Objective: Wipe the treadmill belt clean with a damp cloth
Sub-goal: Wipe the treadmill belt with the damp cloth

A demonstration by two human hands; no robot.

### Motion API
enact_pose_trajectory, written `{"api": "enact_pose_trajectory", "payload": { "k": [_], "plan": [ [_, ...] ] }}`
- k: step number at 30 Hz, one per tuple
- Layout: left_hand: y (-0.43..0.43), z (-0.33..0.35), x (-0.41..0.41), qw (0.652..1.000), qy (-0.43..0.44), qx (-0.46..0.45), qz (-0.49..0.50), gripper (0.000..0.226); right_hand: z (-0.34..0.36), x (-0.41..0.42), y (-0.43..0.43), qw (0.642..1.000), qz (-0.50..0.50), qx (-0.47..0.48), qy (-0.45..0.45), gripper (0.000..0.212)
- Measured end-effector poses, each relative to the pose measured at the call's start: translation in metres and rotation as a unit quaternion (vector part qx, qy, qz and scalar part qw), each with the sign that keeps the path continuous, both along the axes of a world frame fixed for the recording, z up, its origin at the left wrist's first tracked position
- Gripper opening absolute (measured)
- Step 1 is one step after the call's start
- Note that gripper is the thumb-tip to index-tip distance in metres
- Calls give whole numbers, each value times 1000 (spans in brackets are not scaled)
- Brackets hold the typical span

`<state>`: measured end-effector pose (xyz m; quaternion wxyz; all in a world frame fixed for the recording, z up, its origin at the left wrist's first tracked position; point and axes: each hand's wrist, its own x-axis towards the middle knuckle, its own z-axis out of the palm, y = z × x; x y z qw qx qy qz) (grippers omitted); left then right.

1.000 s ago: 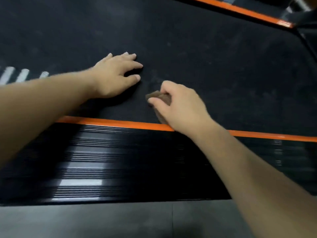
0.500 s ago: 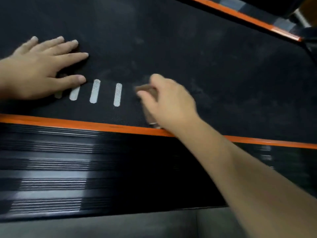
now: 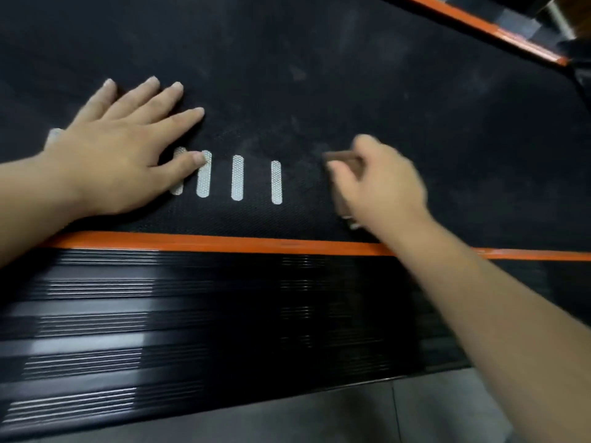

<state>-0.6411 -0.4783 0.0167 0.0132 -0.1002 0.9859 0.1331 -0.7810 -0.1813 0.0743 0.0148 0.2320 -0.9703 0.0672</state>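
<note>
The black treadmill belt (image 3: 367, 78) fills the upper half of the head view, with faint dusty smudges across it. My left hand (image 3: 118, 155) lies flat on the belt at the left, fingers straight and spread, its thumb over some of the white dash markings (image 3: 237, 182). My right hand (image 3: 380, 183) is on the belt to the right of the dashes, fingers curled round a small brown cloth (image 3: 340, 158). Only the cloth's upper edge and a bit below the palm show.
An orange strip (image 3: 224, 243) borders the belt's near edge, with a ribbed black side rail (image 3: 192, 314) below it. Grey floor (image 3: 319, 417) lies at the bottom. A second orange strip (image 3: 486, 27) runs along the far top right.
The white dashes have slid to the right under my left hand, which has shifted right with the belt. My right hand with the cloth has moved slightly right, staying near the orange strip.
</note>
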Motion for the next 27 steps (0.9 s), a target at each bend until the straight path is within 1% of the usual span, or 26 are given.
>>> {"api": "enact_pose_trajectory", "payload": {
  "k": [3,5,6,7,9,10,11,12,14,16,18,19,20,21,22,24,25,26,27],
  "plan": [
    [1,2,-1,1000,-10,6,5,79,11,-35,67,984,-179,19,16,29],
    [7,6,0,1000,-7,4,5,85,7,-30,60,976,-215,12,20,28],
    [10,8,1,1000,-3,1,5,85,2,-19,39,980,-196,2,24,28],
    [11,10,1,1000,-1,0,5,84,-4,-4,10,988,-155,-12,21,27],
    [8,14,1,1000,-1,3,-3,84,-16,38,-58,997,-48,-52,-21,25],
    [3,14,3,1000,-4,0,-6,84,-18,58,-86,997,5,-64,-44,27],
    [-6,14,6,1000,-9,-7,-3,84,-16,70,-103,995,46,-79,-49,28],
    [-18,12,10,1000,-15,-16,6,84,-11,74,-110,992,70,-91,-48,29],
    [-45,10,20,999,-13,-23,39,88,-6,56,-93,995,67,-58,-42,29],
    [-66,8,30,997,-11,-22,70,91,-3,19,-60,999,3,-26,-19,28],
    [-74,4,39,996,-16,-22,86,89,-1,-5,-45,995,-89,-48,12,26],
    [-74,2,41,995,-14,-28,91,87,-2,-7,-52,992,-113,-58,17,27],
    [-73,0,42,995,-9,-35,91,85,-5,0,-64,992,-113,-55,20,28],
    [-71,-1,40,996,-1,-37,86,84,-10,13,-82,994,-92,-57,19,30],
    [-70,0,39,996,6,-36,83,82,-13,34,-102,996,-46,-73,6,30],
    [-71,1,41,995,13,-36,87,81,-17,82,-133,988,105,-106,-30,26],
    [-71,2,43,996,13,-37,86,81,-14,94,-138,981,162,-103,-39,25],
    [-70,2,46,996,12,-39,83,82,-10,90,-137,976,194,-94,-40,26],
    [-69,4,47,996,15,-40,80,82,-7,74,-131,976,201,-76,-39,26]
  ]
}}
